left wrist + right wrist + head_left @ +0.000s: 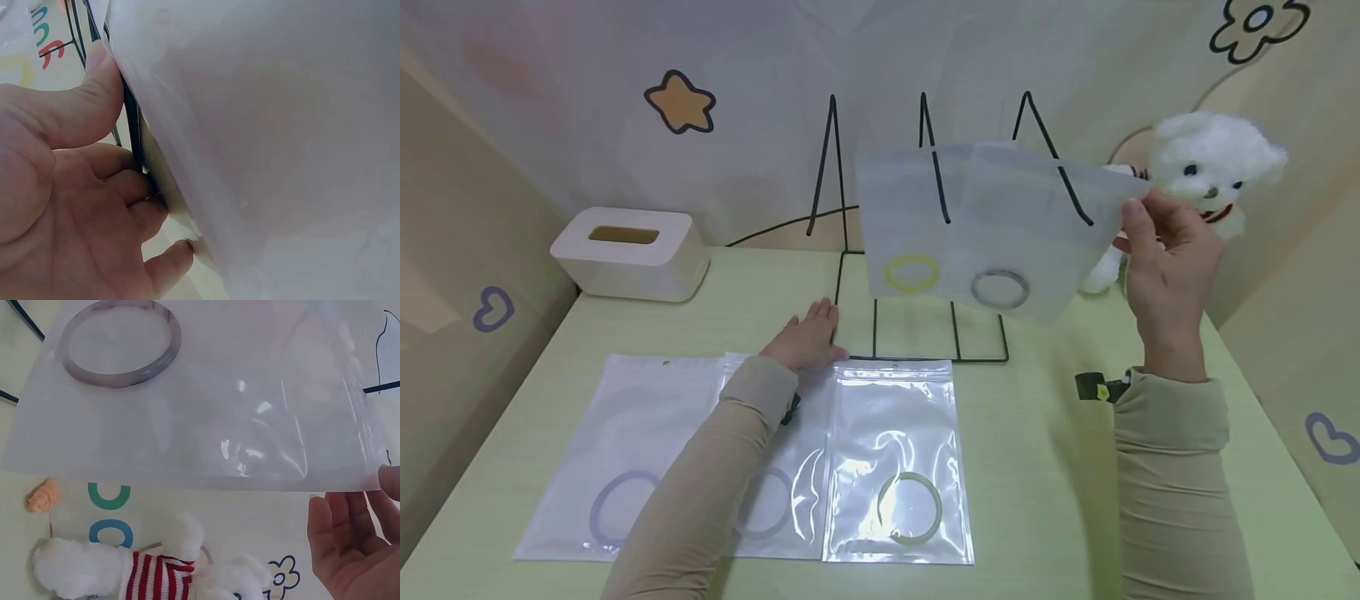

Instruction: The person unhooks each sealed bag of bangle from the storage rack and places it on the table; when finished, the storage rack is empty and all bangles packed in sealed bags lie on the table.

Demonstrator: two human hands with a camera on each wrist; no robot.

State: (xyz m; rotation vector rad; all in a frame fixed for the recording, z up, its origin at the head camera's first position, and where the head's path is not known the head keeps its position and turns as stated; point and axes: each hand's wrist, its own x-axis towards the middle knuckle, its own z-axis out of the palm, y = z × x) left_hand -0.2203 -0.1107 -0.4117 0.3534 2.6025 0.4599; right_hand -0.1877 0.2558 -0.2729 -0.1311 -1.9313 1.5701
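At the right, my right hand (pixel 1176 250) pinches the upper right corner of a clear zip bag (pixel 219 437) with a grey bangle (pixel 1000 288) inside. That bag hangs by the right prong of a black wire rack (pixel 917 360). Left of it, a bag with a yellow bangle (pixel 912 273) is by the middle prong, the two bags overlapping. Down at the rack's front left corner, my left hand (pixel 805 337) holds the base wire between thumb and fingers; the left wrist view shows the thumb (pixel 100 81) against the dark wire, beside a bag (pixel 281 156).
Several flat zip bags (pixel 662 417) with bangles lie on the table (pixel 1037 500) in front of the rack, partly under the left sleeve. A white tissue box (pixel 628 258) stands at the back left. Behind the right hand sits a white plush bear (pixel 1213 167).
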